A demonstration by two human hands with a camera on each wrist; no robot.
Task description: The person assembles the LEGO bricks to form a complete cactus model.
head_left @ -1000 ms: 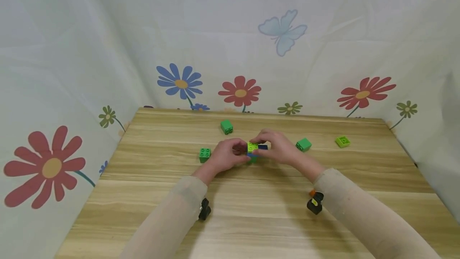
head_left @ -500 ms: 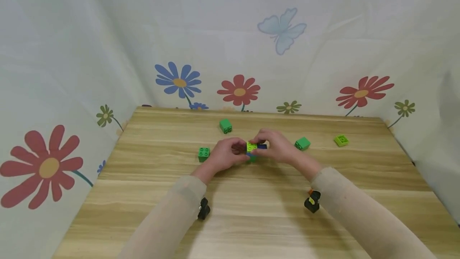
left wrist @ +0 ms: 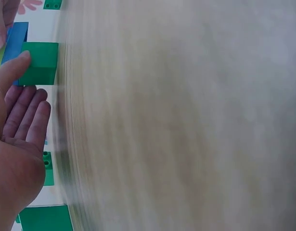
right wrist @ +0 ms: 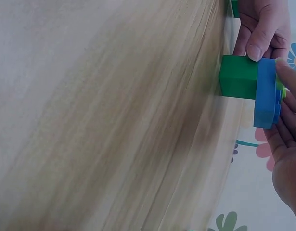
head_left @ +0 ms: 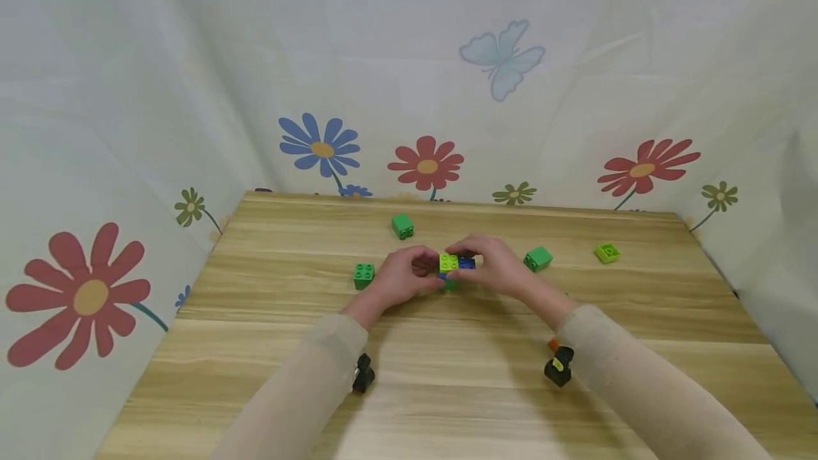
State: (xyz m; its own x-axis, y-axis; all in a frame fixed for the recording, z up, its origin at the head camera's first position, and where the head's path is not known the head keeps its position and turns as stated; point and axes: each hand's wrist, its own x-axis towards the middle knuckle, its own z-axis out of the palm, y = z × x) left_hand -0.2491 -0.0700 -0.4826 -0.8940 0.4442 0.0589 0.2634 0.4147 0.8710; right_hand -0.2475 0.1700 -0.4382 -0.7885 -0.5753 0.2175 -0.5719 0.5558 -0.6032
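A small tower of toy building bricks stands mid-table: green brick (right wrist: 238,77) at the bottom, blue brick (right wrist: 264,103) over it, lime brick (head_left: 449,261) on the blue one's left half. Bare blue studs show to the right. My left hand (head_left: 399,277) holds the tower low from the left; its thumb lies on the green brick near the blue seam, its other fingers stretch behind. From the right, my right hand (head_left: 495,265) holds the lime brick, thumb in front and fingers behind. The fingers' far-side contact is hidden.
Loose green bricks lie around the hands: one at left (head_left: 364,275), one at the back (head_left: 402,226), one at right (head_left: 539,258). An upturned lime brick (head_left: 607,253) is farther right on the wooden table (head_left: 434,403). A flower-printed curtain (head_left: 383,55) hangs behind.
My right fingers have drawn back slightly from the lime brick's top, and more lime and blue studs show. The left hand and the loose bricks stay put.
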